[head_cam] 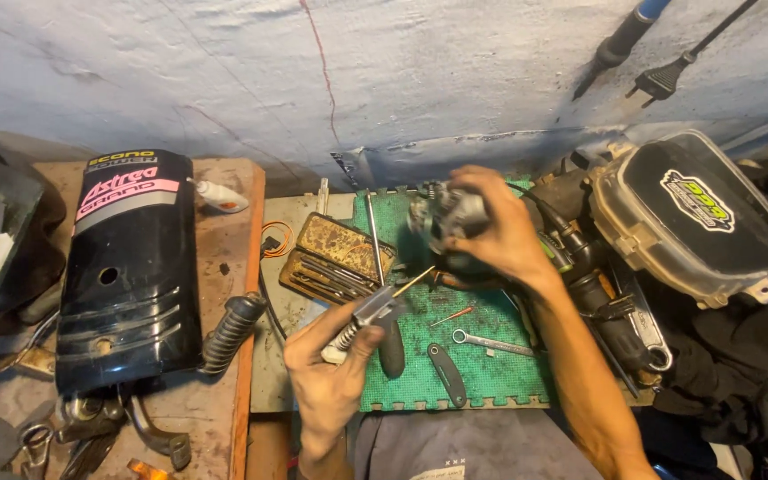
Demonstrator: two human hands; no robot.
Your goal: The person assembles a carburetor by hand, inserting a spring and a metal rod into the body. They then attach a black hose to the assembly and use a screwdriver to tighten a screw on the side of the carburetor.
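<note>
Right hand (495, 233) is curled tight around a small grey metal part (452, 222), holding it up over the far edge of the green mat (491, 369). The part is blurred, so its detail cannot be told. Left hand (331, 364) is closed on a spray can (368, 318), thumb on top, gripping it above the mat's left edge. A thin straw (413, 282) runs from the can's nozzle up toward the part; the tip is just beside the part, contact cannot be told.

On the mat: a small wrench (491, 342) right of centre, a dark folded tool (447, 374) near the front edge, a black handle (392, 348) just behind the left hand, and a thin orange-tipped pick (452, 315) between wrench and part. A long metal rod (374, 236) lies at the mat's left side, next to an open rusty tin case (335, 258) with small tools inside.

Left of that, a wooden board (224, 391) carries a black plastic fairing panel (128, 267), a ribbed rubber grip (231, 332) beside it, a white tube (220, 197) near the wall, and metal brackets (157, 436) at the front. Right of the mat sits a dark box with a clear lid (691, 213), tilted, plus a power tool (606, 307) and black cloth (740, 364). A plug (664, 82) hangs on the wall above.
</note>
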